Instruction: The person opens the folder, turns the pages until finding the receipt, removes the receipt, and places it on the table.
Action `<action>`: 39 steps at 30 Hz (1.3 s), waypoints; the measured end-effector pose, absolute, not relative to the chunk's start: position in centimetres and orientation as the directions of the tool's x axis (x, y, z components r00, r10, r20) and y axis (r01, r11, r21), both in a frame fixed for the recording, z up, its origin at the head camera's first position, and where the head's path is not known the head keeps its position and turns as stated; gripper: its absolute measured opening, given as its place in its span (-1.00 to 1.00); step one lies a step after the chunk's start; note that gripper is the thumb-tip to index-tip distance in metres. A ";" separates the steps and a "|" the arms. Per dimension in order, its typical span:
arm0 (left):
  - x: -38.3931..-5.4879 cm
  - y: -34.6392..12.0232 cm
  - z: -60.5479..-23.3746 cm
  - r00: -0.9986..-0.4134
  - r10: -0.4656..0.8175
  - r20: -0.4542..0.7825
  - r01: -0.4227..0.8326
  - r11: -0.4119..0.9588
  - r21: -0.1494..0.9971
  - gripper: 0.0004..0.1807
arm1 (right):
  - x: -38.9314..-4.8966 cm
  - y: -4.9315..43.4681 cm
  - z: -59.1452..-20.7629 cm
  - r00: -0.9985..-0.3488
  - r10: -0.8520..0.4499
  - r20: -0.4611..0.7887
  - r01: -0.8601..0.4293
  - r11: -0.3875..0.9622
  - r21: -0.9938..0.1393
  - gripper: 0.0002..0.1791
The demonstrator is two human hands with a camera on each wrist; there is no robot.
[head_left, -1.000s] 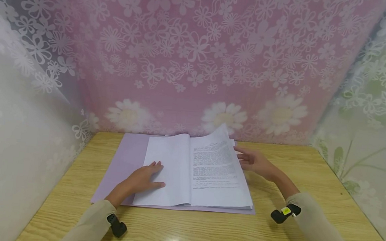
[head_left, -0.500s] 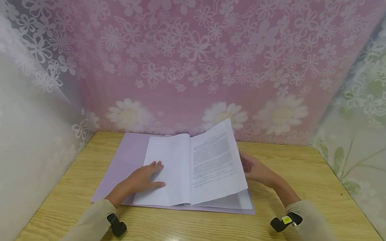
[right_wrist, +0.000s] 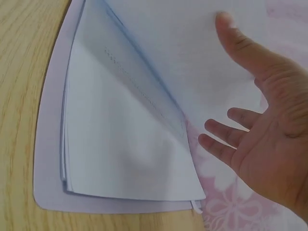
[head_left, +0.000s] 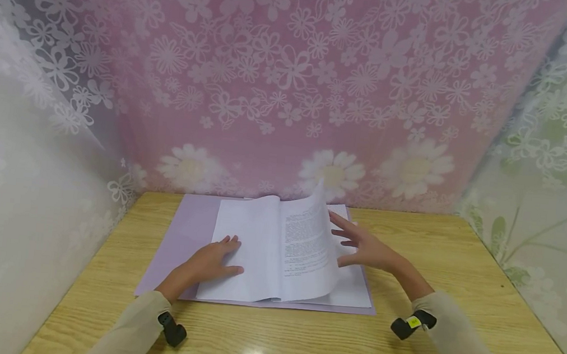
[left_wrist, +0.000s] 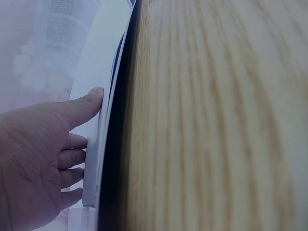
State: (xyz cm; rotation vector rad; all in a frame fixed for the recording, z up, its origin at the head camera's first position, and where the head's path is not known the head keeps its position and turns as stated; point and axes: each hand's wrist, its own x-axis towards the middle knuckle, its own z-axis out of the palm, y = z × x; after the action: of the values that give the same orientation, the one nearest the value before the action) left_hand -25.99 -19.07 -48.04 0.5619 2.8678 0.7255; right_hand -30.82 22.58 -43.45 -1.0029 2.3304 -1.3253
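Observation:
A lilac folder (head_left: pixel 185 222) lies open with a stack of white sheets in it. My left hand (head_left: pixel 207 263) rests with spread fingers on the blank left-hand page (head_left: pixel 254 225). Over the right half, a printed sheet (head_left: pixel 307 252) stands partly lifted, its free edge curving up and to the left. My right hand (head_left: pixel 368 249) is at that edge, fingers spread and pointing left, fingertips right against the sheet. Beneath it, the lower sheets (right_wrist: pixel 120 159) lie on the folder in the right wrist view. There my thumb and fingers are extended, not curled round the paper.
The folder lies on a wood-grain table (head_left: pixel 269 339), its far edge near a pink floral backdrop (head_left: pixel 271 86). Pale floral sheets hang at both sides. Each wrist bears a black camera band, one on the left (head_left: pixel 171 330) and one on the right (head_left: pixel 412 325).
The right hand was partly behind the lifted sheet; now it has moved left with fingers spread. The sheet has bent further left, uncovering more of the sheets below. The left hand stays put.

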 end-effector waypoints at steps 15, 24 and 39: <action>-26.3 -19.0 -48.1 -0.920 0.391 -0.027 0.331 0.812 0.481 -0.17 | -30.0 19.4 -43.9 -0.679 -0.733 -0.033 -0.557 0.545 -0.627 0.20; -26.0 -18.9 -48.0 -0.920 0.392 -0.021 0.335 0.811 0.480 -0.19 | -29.1 17.2 -43.8 -0.657 -0.753 -0.034 -0.607 0.556 -0.568 0.11; -26.0 -19.1 -48.3 -0.928 0.372 -0.040 0.300 0.804 0.513 -0.23 | -28.5 12.9 -44.8 -0.679 -0.734 -0.025 -0.643 0.611 -0.462 0.03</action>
State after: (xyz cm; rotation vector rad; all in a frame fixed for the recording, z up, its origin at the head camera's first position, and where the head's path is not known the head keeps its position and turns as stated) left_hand -26.00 -19.09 -48.29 0.5337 2.8515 0.7766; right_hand -28.45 12.87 -44.81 -1.1375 2.6237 -0.6276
